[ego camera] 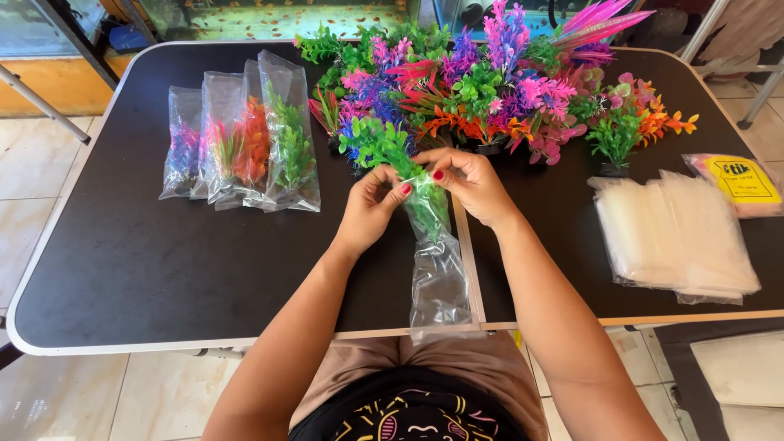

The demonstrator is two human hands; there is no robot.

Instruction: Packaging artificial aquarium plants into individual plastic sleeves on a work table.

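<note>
Black folding table [163,245] over pale floor tiles [33,163], both hands' fingers [400,189] pinched on a clear bag [437,269] of green plastic plant [380,143].

My left hand [369,208] and right hand [472,184] pinch clear bag [437,261] mouth around green plastic plant [382,145]; bagged plants [241,147] far left on bench [122,245].

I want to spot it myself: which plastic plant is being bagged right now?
Start at the heap of bright plastic plants at the far side of the dark table. Just in front, the left hand and right hand hold a clear bag. The green plant half inside it is the only one in hand.
</note>
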